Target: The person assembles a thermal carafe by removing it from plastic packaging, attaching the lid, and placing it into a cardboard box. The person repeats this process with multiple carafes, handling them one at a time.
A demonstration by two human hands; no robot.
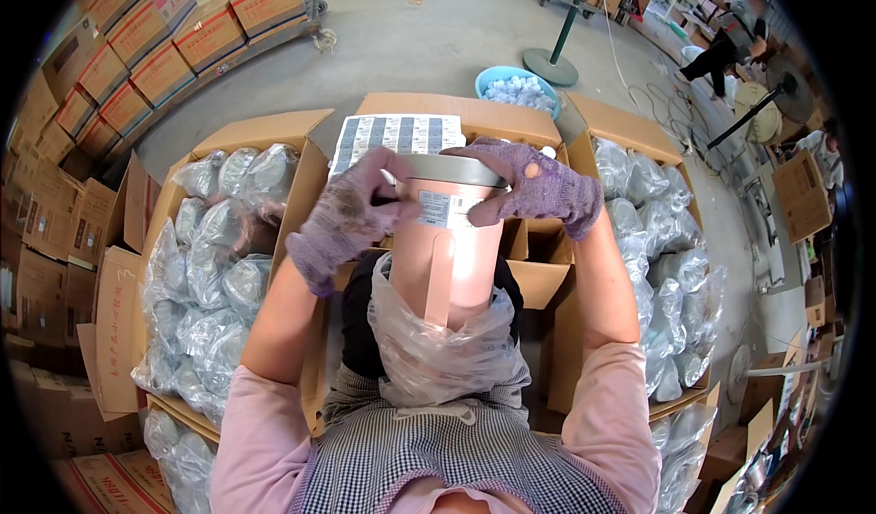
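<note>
A large pink handled tumbler [470, 263] with a grey lid [453, 169] stands upright in front of my lap, its handle toward me. A clear plastic bag [447, 359] is bunched around its lower part. Near the top sits a small printed label [444, 209]. My gloved left hand [351, 218] has its fingers bent against the tumbler's upper left side, the thumb by the label; a small white bit shows between the fingers. Over the lid's right side lies my gloved right hand [538, 186], fingers on the rim and thumb at the label's right edge.
A sheet of labels [397, 135] lies on the open divided carton [538, 281] ahead. Cartons of bagged items stand at my left [214, 263] and right [662, 268]. Beyond are a blue basin [488, 76], stacked boxes [160, 67], fan stands [552, 65] and another person [730, 40].
</note>
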